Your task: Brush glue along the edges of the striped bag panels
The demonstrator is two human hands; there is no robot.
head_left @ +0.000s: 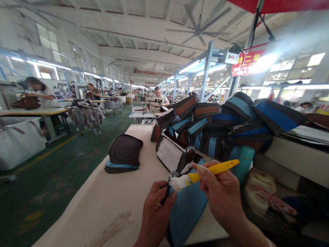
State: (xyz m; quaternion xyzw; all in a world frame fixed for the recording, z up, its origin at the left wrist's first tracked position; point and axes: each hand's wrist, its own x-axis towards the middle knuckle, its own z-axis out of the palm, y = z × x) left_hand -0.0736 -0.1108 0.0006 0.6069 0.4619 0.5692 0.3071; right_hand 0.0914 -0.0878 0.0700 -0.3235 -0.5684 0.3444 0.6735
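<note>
My right hand (221, 190) is closed around the yellow handle of a paintbrush (214, 170). Its white-coated bristles touch the upper edge of a blue and black fabric piece (188, 210). My left hand (156, 207) pinches the dark edge of that piece, just left of the bristles. Right behind the brush stands an open black container (171, 154) with a pale whitish inside. Farther left on the table lies a dark padded piece with a blue edge (125, 152).
A pale table (102, 207) with a brown smear spreads before me. Blue, brown and black fabric pieces (211, 123) are heaped at the right, beside a teal bottle (245, 162). A green floor aisle (56, 176) runs along the left. Other people sit at sewing machines farther off.
</note>
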